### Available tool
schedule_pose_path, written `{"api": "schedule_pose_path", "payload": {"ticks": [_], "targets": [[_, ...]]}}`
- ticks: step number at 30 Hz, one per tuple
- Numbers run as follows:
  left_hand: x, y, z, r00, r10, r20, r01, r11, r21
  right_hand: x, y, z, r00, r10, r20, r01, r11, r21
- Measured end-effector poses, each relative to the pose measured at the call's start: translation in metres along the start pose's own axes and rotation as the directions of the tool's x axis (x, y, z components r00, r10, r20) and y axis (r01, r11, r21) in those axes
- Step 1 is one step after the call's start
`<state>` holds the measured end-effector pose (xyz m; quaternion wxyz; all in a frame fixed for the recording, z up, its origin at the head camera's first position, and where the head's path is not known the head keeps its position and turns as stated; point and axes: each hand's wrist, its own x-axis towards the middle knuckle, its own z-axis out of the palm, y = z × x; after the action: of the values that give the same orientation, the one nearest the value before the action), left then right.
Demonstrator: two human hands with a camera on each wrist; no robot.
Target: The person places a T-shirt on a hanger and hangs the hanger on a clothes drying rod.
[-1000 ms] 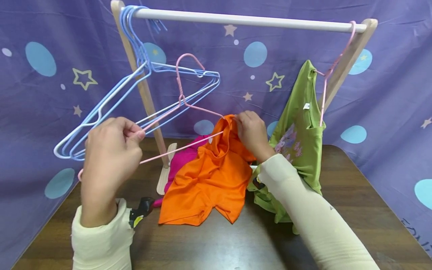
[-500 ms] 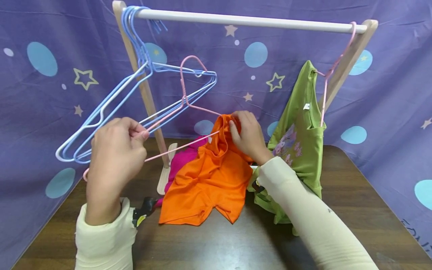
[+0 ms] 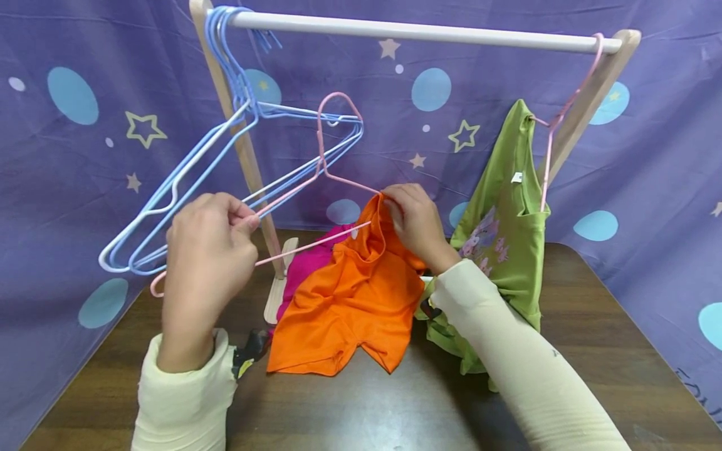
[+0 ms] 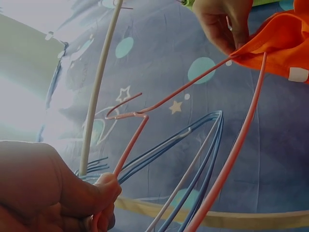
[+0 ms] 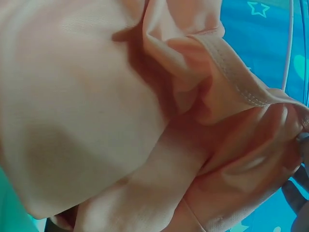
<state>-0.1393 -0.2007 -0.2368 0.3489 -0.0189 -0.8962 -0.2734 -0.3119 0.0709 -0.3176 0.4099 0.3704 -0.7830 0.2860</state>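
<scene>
My left hand (image 3: 211, 250) pinches one arm of a pink wire hanger (image 3: 321, 164), its hook pointing up. The hanger's far end goes into the top opening of orange shorts (image 3: 361, 313), whose legs hang down toward the table. At that opening, my right hand (image 3: 414, 222) pinches the fabric edge beside the hanger's end. In the left wrist view the hanger's lower bar also runs into the orange cloth, near a white tag (image 4: 298, 74). The right wrist view is mostly filled by the shorts' folds and a stitched edge (image 5: 246, 94).
A rack with a white rail (image 3: 417, 32) stands behind. Blue and white hangers (image 3: 186, 169) hang at its left. A green shirt (image 3: 507, 250) hangs on another pink hanger at right. Magenta cloth (image 3: 307, 269) lies behind the shorts on the brown table (image 3: 338, 413).
My left hand and the pink hanger have shifted right, toward the shorts. The right hand's fingers have loosened, then pinched the opening's edge again near the hanger.
</scene>
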Motion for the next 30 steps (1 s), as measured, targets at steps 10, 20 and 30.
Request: {"api": "schedule_pose_path", "payload": {"ticks": [10,20,30], "targets": [[0.0,0.002,0.009,0.999,0.034,-0.03,-0.034,0.999,0.007,0.001,-0.011,0.002,0.998,0.029,-0.048,-0.029,0.999,0.018],[0.0,0.005,0.014,0.998,0.064,-0.024,-0.064,0.998,-0.001,0.006,-0.018,0.0,0.998,0.028,-0.054,-0.026,0.999,0.046],[0.0,0.007,0.024,0.994,0.1,-0.041,-0.1,0.995,-0.006,0.005,-0.022,-0.002,0.997,0.052,-0.057,-0.049,0.998,0.05]]}}
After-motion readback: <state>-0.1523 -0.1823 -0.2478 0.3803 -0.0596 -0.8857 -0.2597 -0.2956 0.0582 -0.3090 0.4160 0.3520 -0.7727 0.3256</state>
